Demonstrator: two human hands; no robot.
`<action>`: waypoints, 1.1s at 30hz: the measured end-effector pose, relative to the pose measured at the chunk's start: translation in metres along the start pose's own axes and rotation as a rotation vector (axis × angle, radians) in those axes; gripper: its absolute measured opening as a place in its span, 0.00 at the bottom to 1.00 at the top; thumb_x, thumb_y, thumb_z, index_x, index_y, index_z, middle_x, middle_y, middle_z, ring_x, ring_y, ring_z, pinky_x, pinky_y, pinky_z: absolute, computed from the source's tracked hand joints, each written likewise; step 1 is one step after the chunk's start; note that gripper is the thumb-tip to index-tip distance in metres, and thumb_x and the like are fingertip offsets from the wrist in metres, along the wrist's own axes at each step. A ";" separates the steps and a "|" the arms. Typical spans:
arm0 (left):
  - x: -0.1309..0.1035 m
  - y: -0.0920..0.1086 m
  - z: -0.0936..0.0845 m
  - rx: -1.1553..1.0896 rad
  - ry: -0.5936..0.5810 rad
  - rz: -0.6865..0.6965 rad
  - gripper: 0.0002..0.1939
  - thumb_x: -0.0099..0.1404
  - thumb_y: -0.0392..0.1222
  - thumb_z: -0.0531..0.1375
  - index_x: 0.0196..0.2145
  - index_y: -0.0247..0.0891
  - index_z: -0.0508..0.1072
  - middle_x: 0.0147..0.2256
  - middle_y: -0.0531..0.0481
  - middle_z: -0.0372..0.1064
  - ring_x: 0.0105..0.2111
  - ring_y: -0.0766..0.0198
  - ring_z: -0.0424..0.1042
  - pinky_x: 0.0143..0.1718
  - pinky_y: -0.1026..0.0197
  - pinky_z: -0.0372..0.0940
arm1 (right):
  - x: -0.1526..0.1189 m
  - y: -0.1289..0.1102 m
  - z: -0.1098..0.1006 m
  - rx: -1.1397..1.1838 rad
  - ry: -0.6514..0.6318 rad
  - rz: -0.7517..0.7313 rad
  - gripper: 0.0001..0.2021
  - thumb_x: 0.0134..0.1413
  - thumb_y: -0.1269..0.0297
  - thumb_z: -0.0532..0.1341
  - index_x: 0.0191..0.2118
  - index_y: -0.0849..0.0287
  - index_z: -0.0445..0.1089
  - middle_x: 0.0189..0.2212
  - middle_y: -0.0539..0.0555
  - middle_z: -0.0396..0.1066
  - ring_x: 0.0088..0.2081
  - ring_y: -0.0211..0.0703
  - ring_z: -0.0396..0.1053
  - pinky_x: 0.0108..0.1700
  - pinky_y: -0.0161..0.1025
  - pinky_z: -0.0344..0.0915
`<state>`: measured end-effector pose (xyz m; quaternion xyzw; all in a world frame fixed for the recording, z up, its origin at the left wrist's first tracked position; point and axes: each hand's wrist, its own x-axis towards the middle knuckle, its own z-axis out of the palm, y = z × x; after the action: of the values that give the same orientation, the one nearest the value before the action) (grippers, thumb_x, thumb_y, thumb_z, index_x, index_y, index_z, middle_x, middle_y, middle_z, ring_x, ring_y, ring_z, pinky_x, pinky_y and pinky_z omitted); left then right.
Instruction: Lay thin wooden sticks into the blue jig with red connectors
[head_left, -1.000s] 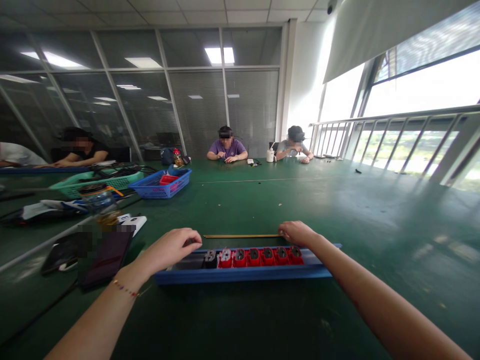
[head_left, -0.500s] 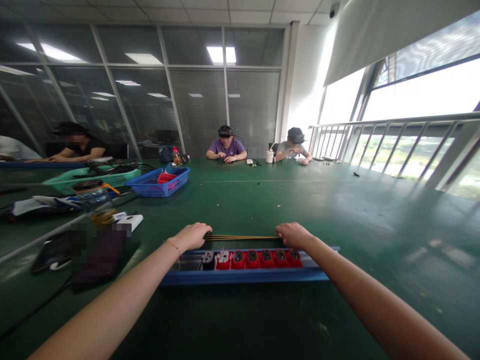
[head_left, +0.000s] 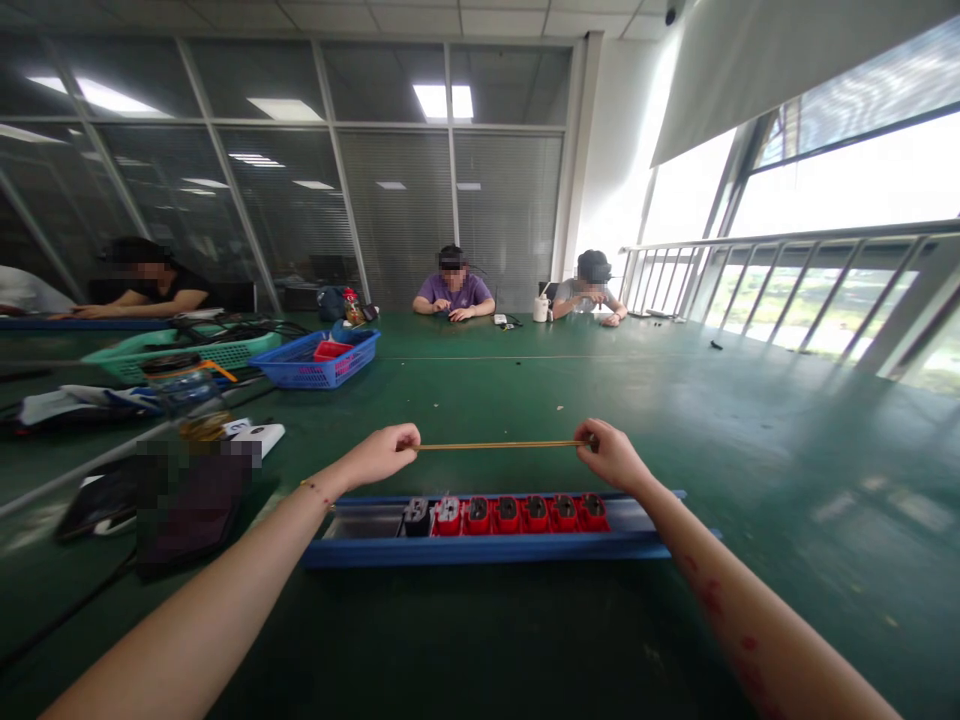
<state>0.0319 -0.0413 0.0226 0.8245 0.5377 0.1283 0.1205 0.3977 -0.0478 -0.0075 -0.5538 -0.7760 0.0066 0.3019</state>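
Note:
Thin brass-coloured strips are stretched level between my hands, just beyond a long blue power-strip housing. My left hand is closed, pinching their left end. At the right end, the fingers of my right hand are closed around them too. Inside the metal-lined housing several red socket modules sit in a row, with a black socket module at the left of the row. How many strips I hold cannot be made out.
On the left of the green table lie a blue basket with a red box, a green basket of cables, a jar, a white device and a dark pouch. Several people sit along the far side.
Both hands have risen and moved away from the housing, lifting the strips with them. My right hand has shifted right, and the strips are now drawn together into a narrower line.

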 end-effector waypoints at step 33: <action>-0.068 0.021 0.019 -0.579 0.048 -0.146 0.20 0.58 0.57 0.50 0.36 0.39 0.68 0.22 0.56 0.61 0.25 0.65 0.62 0.28 0.66 0.57 | -0.070 -0.061 -0.056 0.463 0.184 0.080 0.10 0.52 0.57 0.54 0.32 0.56 0.67 0.32 0.54 0.69 0.38 0.44 0.65 0.43 0.42 0.62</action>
<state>0.0302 -0.1132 0.0065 0.7118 0.5393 0.2868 0.3467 0.3865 -0.1505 0.0273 -0.4984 -0.7005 0.1457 0.4895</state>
